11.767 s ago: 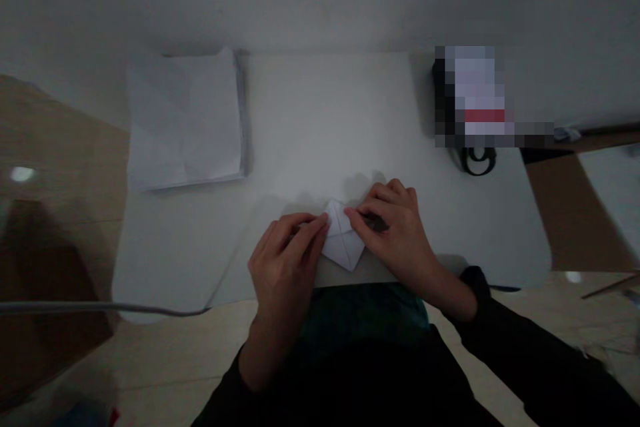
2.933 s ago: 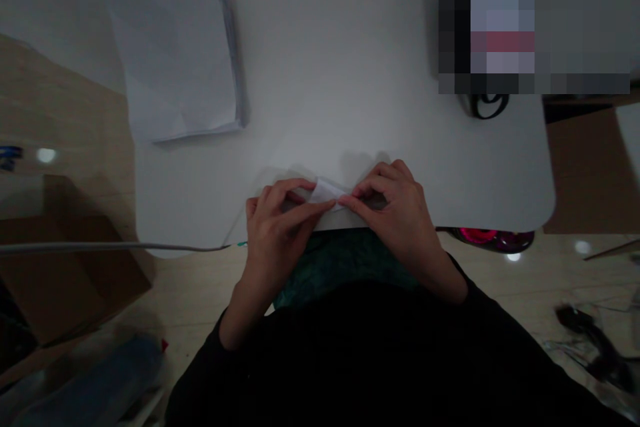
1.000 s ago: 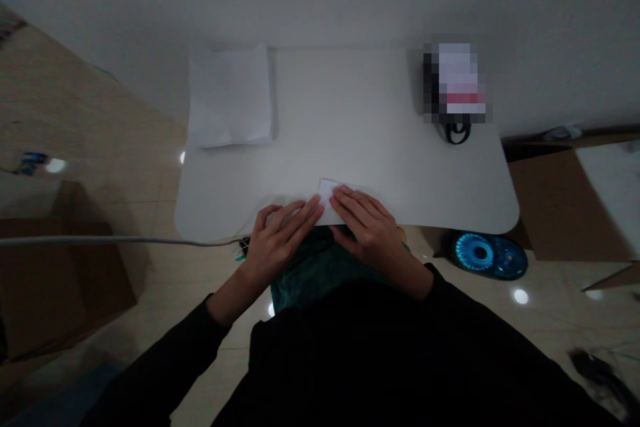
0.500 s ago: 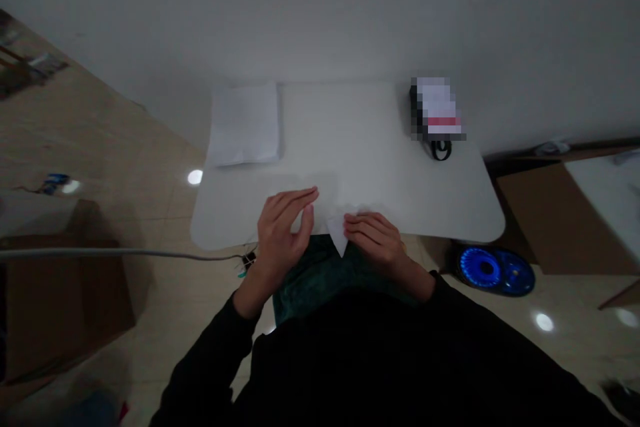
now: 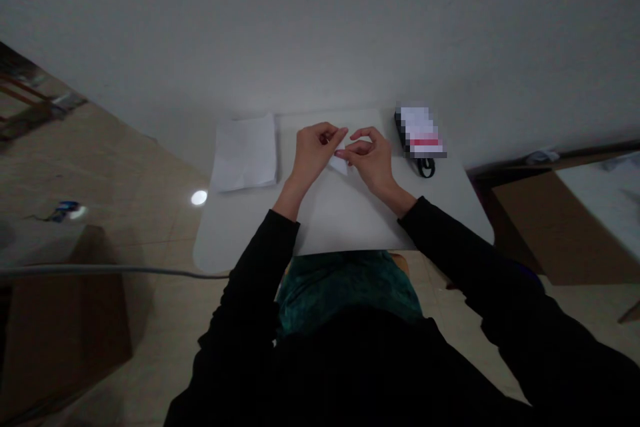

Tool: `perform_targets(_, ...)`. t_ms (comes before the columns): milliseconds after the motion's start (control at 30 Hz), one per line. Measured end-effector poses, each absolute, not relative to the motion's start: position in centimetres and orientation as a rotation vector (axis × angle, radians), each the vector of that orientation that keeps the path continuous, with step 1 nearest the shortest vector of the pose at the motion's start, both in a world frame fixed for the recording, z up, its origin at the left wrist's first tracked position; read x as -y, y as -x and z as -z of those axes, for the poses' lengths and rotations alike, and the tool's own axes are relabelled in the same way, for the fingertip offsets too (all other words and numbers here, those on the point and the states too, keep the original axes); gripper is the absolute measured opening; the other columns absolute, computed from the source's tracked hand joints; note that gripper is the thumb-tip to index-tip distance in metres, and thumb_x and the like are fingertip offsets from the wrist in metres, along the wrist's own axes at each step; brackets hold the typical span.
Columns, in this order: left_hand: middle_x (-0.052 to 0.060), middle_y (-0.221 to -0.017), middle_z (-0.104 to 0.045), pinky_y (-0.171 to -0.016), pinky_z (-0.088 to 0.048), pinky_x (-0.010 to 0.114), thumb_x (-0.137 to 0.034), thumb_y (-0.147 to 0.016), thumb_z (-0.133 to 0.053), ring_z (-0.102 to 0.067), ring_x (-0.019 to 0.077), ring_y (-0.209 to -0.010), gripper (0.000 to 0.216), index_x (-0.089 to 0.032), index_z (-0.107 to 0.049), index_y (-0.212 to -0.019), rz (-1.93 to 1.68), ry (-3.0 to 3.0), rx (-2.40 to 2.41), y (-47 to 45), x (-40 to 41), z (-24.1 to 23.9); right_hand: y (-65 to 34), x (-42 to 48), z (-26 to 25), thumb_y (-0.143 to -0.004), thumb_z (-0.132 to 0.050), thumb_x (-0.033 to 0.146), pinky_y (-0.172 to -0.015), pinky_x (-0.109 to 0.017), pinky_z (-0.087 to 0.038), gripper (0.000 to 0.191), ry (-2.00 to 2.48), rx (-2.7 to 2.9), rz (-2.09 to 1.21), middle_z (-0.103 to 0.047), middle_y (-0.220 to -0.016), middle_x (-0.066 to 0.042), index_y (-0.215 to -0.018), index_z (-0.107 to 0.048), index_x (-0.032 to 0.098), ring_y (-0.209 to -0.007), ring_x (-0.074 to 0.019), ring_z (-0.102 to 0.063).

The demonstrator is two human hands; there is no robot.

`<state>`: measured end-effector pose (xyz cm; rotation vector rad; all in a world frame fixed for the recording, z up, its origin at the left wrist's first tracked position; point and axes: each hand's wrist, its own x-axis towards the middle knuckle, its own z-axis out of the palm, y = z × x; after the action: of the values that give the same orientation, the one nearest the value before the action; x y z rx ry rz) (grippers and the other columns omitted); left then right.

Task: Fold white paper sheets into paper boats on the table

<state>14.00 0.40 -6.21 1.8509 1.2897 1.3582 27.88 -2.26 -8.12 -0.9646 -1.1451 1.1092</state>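
A small folded piece of white paper [image 5: 339, 164] is held up between my hands, above the middle of the white table [image 5: 345, 227]. My left hand [image 5: 316, 149] pinches it from the upper left with thumb and forefinger. From the other side my right hand [image 5: 371, 157] grips its edge between thumb and fingertips, the forefinger raised and curved. Fingers cover part of the paper, so its full shape is hidden. A stack of white paper sheets [image 5: 245, 153] lies at the table's back left.
At the back right of the table is a blurred white and red item [image 5: 421, 130] with a black loop [image 5: 426, 167]. A grey cable [image 5: 125, 269] runs along the left. Cardboard boxes [image 5: 70, 333] stand at the left, and a brown panel [image 5: 560, 220] at the right.
Both hands have moved from the table's front edge forward over its middle, carrying the paper. My left hand, apart from the paper before, now pinches it. The view has shifted slightly.
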Motion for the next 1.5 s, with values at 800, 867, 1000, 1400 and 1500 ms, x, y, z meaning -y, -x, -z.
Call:
perform_targets(800, -0.006, -0.048, -0.053, -0.037, -0.029, 0.02, -0.061, -0.096, -0.058, -0.041, 0.0055, -0.035, 0.048, -0.019, -0.059, -0.071, -1.266, -1.569, -1.141, -11.4, 0.1, 9.5, -28.4, 0.6, 9.8, -0.076, -0.076, 0.069, -0.038, -0.022, -0.035, 0.056, 0.933, 1.46, -1.41, -0.064, -0.051, -0.001, -0.064, -0.068, 0.015, -0.036, -0.0075, -0.052)
perform_targets(867, -0.006, -0.047, -0.052, -0.036, -0.029, 0.021, -0.061, -0.097, -0.056, -0.04, 0.006, -0.034, 0.049, -0.02, -0.057, -0.07, -1.283, -1.564, -1.174, -11.4, 0.0, 9.5, -28.5, 0.6, 9.7, -0.074, -0.08, 0.065, -0.038, -0.022, -0.036, 0.052, 0.918, 1.483, -1.423, -0.066, -0.053, -0.001, -0.066, -0.068, 0.015, -0.037, -0.0077, -0.054)
perform_targets(1000, -0.006, -0.044, -0.051, -0.037, -0.031, 0.022, -0.058, -0.097, -0.058, -0.042, 0.0075, -0.034, 0.048, -0.021, -0.057, -0.066, -1.314, -1.559, -1.281, -11.4, 0.2, 9.5, -28.3, 0.8, 9.3, -0.072, -0.084, 0.059, -0.039, -0.022, -0.038, 0.048, 0.953, 1.44, -1.459, -0.069, -0.057, -0.003, -0.065, -0.066, 0.015, -0.039, -0.0093, -0.058)
perform_targets(1400, -0.003, -0.06, -0.066, -0.045, -0.044, 0.019, -0.043, -0.1, -0.06, -0.056, 0.0067, -0.045, 0.029, -0.019, -0.065, -0.086, -1.375, -1.491, -1.155, -11.5, 0.1, 9.8, -28.3, 1.1, 9.9, -0.069, -0.084, 0.061, -0.04, -0.022, -0.039, 0.048, 0.886, 1.371, -1.456, -0.069, -0.058, -0.003, -0.069, -0.069, 0.016, -0.04, -0.0103, -0.06)
perform_targets(1500, -0.003, -0.057, -0.065, -0.046, -0.045, 0.018, -0.042, -0.098, -0.063, -0.054, 0.0056, -0.044, 0.032, -0.018, -0.061, -0.077, -1.36, -1.502, -1.138, -11.3, -0.1, 9.9, -28.3, 1.3, 9.8, -0.071, -0.08, 0.067, -0.038, -0.023, -0.036, 0.053, 0.941, 1.415, -1.4, -0.066, -0.055, -0.002, -0.066, -0.065, 0.017, -0.038, -0.0105, -0.057)
